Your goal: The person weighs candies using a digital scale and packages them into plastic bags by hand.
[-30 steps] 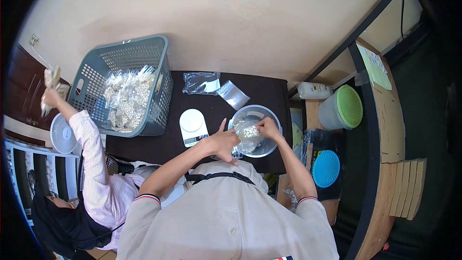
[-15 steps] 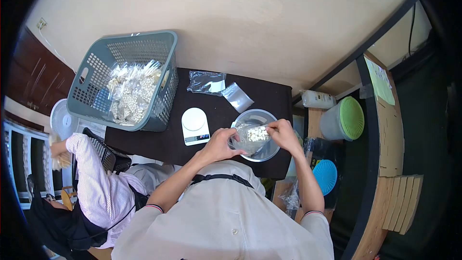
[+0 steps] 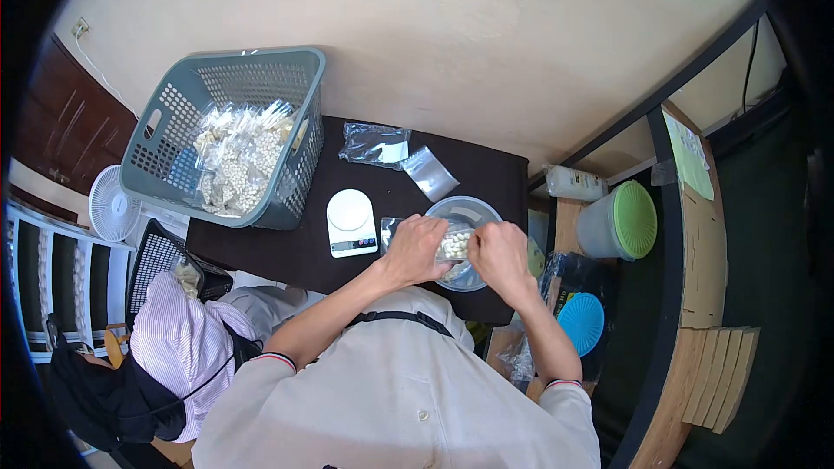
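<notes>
Over a clear round tub (image 3: 492, 210), both of my hands are on a clear plastic bag (image 3: 453, 246) with small white pieces inside. My left hand (image 3: 417, 248) is closed around the bag's left part, and a loose flap shows beyond its knuckles. My right hand (image 3: 501, 262) is closed at the bag's right end, its fingertips partly hidden. What lies in the tub is mostly covered by my hands. Left of them, a white digital scale (image 3: 351, 224) stands on the dark tabletop (image 3: 295, 256).
A grey-green basket (image 3: 300, 65) of filled bags stands at left. Flat clear bags (image 3: 429, 175) lie behind the tub. At right are a green-lidded container (image 3: 634, 220) and a blue lid (image 3: 581, 324). Another person in a striped sleeve (image 3: 178, 321) sits at lower left.
My hands have closed in on the bag, and my right hand has turned knuckles-up over its end. A flap now sticks out on the left. The other person's arm has lowered.
</notes>
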`<action>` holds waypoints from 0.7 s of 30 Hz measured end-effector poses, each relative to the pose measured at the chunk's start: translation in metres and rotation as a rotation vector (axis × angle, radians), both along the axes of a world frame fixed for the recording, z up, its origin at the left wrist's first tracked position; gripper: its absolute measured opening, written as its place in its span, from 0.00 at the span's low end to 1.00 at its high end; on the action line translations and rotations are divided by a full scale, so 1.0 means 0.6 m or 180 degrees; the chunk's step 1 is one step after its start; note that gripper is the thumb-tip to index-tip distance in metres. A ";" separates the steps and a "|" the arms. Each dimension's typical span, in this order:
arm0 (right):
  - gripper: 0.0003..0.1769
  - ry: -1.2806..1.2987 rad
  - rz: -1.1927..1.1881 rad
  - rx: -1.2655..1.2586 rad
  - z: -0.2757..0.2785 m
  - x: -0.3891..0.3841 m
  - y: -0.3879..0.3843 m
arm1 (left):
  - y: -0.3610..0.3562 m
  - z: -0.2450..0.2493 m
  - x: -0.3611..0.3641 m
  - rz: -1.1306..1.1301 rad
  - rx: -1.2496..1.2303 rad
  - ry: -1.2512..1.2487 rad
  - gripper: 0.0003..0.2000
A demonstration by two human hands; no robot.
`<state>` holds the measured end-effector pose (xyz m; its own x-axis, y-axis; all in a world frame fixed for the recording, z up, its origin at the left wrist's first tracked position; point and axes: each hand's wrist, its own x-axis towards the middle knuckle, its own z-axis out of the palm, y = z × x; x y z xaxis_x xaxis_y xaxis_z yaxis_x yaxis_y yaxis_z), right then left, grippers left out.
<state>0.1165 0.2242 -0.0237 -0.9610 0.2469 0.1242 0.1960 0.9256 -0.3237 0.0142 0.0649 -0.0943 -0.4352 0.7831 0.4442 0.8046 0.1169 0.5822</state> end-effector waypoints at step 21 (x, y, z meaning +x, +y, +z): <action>0.08 -0.0038 -0.0782 -0.1297 0.001 -0.015 0.038 | 0.076 0.012 -0.014 -0.0138 0.0058 0.0175 0.22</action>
<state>0.1073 0.2467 -0.0233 -0.8688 0.4935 -0.0406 0.3991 0.6494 -0.6473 0.0060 0.1104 -0.0871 -0.3757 0.7922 0.4809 0.8395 0.0712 0.5386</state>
